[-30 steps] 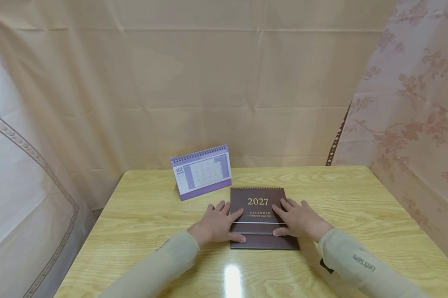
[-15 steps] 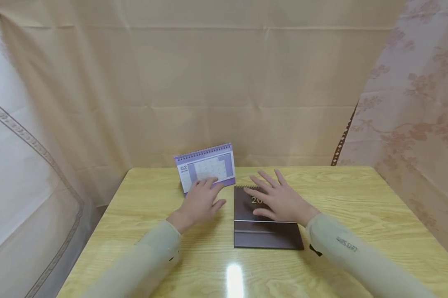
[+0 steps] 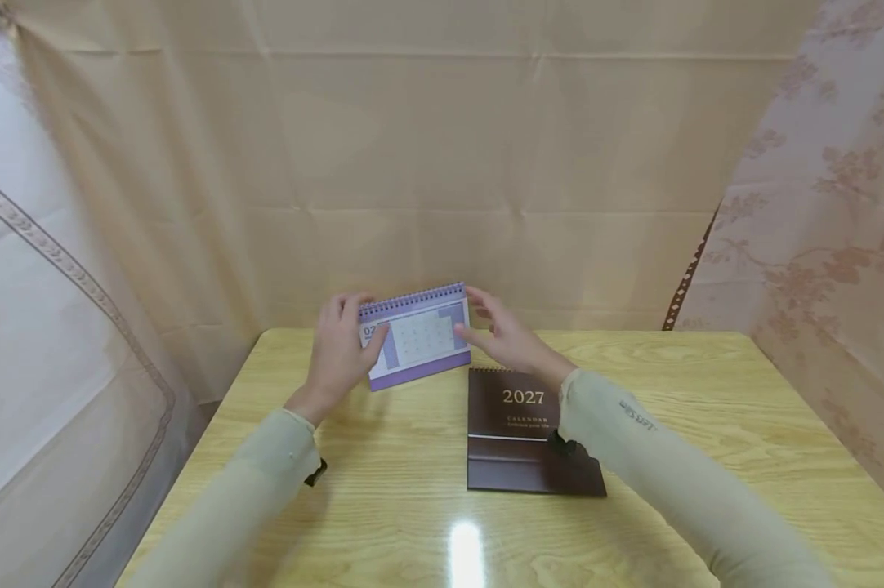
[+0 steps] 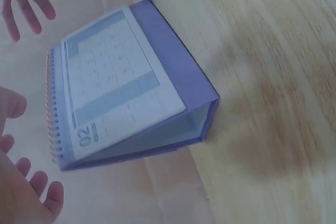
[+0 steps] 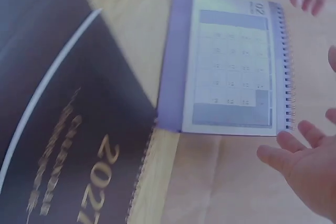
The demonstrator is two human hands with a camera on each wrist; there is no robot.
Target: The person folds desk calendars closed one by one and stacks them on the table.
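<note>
A purple desk calendar (image 3: pixel 420 336), showing page "02", stands propped like a tent toward the back of the table. My left hand (image 3: pixel 337 347) is at its left end, thumb in front of the page and fingers toward the spiral top. At the opposite end is my right hand (image 3: pixel 511 333), with its fingers spread. In the left wrist view a gap shows between my left hand (image 4: pixel 26 182) and the calendar (image 4: pixel 115 77). The right hand (image 5: pixel 310 166) is close to the calendar's upper corner in the right wrist view; contact is unclear.
A dark brown 2027 desk calendar (image 3: pixel 511 469) stands nearer the front, below my right forearm. Both calendars are on a wood-grain table (image 3: pixel 383 506). A beige curtain (image 3: pixel 412 163) hangs behind, and a floral cloth (image 3: pixel 839 245) hangs at the right.
Both hands have left the brown calendar and moved forward and left to the two ends of the purple one. The view has shifted slightly; both calendars appear to stay in place.
</note>
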